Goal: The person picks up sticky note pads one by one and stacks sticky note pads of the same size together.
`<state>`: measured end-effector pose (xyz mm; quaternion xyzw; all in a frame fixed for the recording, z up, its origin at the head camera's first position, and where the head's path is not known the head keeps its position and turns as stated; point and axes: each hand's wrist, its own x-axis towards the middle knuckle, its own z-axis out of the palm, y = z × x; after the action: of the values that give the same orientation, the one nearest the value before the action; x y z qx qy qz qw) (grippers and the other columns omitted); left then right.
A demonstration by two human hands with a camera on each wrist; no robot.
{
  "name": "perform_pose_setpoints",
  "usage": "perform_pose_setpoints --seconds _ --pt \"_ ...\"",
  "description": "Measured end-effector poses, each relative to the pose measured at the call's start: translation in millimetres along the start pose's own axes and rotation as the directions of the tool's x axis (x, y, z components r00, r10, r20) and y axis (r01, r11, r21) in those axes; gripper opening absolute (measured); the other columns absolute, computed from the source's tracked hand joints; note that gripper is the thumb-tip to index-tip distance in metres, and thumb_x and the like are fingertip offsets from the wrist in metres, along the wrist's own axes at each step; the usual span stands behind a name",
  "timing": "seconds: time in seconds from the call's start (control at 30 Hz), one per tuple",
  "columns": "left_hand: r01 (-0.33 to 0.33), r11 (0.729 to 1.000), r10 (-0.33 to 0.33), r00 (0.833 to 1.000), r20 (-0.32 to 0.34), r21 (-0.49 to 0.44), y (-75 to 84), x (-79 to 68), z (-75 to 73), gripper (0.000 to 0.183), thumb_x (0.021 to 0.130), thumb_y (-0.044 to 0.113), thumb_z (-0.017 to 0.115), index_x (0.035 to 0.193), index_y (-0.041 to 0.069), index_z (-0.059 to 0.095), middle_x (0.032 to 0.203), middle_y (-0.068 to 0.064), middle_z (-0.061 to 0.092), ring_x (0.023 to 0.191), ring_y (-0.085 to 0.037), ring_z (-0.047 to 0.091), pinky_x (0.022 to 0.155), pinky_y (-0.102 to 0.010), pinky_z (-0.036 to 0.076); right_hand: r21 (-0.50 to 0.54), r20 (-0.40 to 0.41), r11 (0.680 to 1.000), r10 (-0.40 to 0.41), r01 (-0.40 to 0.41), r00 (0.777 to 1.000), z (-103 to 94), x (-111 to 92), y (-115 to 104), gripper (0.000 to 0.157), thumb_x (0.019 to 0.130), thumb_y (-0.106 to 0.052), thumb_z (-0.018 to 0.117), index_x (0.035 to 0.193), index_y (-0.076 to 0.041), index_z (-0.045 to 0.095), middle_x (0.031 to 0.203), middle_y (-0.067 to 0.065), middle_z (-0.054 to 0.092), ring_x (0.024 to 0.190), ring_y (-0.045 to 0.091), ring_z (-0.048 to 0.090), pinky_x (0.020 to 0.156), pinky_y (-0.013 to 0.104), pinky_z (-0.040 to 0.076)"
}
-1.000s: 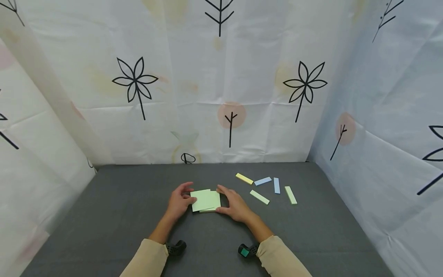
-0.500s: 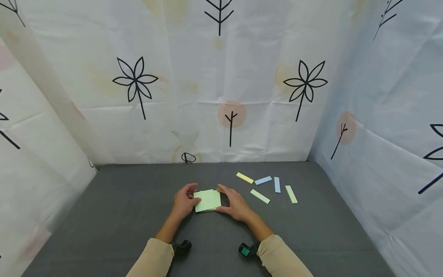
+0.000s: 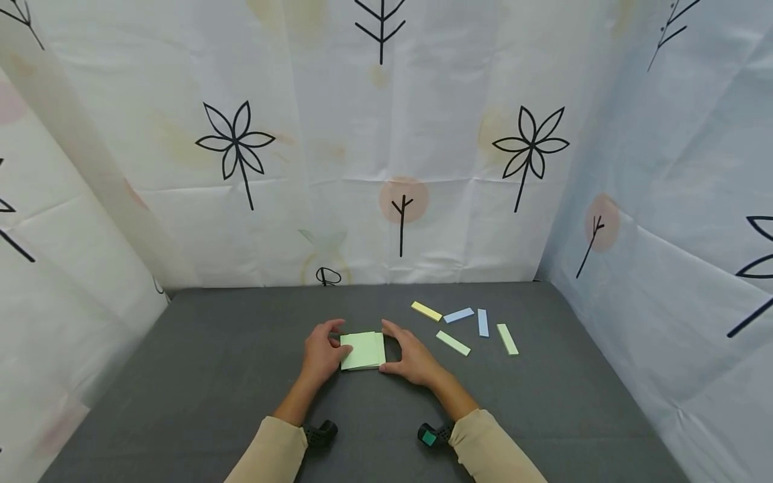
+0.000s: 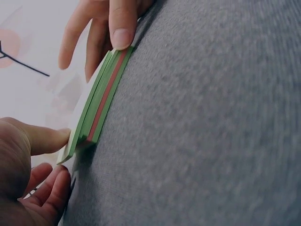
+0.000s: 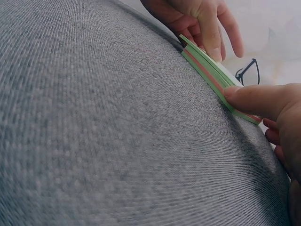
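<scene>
A stack of pale green sticky note pads lies at the middle of the table, with a reddish layer showing along its side. My left hand pinches the upper pad at its left edge, thumb on top and fingers below, as the left wrist view shows. That upper pad overhangs the lower ones slightly on the left. On the other side, my right hand grips the stack's right end, its thumb against the near edge and its index finger by the far corner.
Right of the hands lie several narrow paper strips: a yellow strip, blue strips and pale green strips. The dark grey table ends at patterned cloth walls behind and on both sides.
My left hand has moved right, sliding the upper pad over the lower ones so their edges lie closer together. My right hand has stayed nearly in place.
</scene>
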<state>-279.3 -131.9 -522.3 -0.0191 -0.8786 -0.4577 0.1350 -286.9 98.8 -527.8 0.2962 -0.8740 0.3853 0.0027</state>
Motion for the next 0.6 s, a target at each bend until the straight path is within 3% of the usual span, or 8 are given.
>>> perform_pose_setpoints --seconds 0.43,0.6 --pt "-0.045 0.998 0.047 0.998 -0.043 0.039 4.9 -0.6 10.1 0.052 0.071 0.001 0.083 0.12 0.004 0.066 0.1 -0.012 0.06 0.073 -0.019 0.059 0.064 -0.035 0.049 0.004 0.011 1.0 0.005 -0.005 1.0 0.3 0 2 0.089 0.081 -0.023 0.081 0.152 -0.008 0.03 0.142 0.006 0.051 0.132 0.03 0.041 0.103 0.051 0.035" --pt "-0.033 0.999 0.034 0.999 -0.032 0.036 7.8 -0.6 10.9 0.051 0.073 0.001 0.082 0.121 0.005 0.065 0.101 -0.012 0.06 0.073 -0.018 0.059 0.064 -0.035 0.049 0.015 0.023 1.0 0.017 -0.017 1.0 -1.2 0 0 0.089 0.081 -0.022 0.081 0.153 -0.009 0.029 0.143 0.007 0.05 0.133 0.031 0.039 0.104 0.052 0.035"
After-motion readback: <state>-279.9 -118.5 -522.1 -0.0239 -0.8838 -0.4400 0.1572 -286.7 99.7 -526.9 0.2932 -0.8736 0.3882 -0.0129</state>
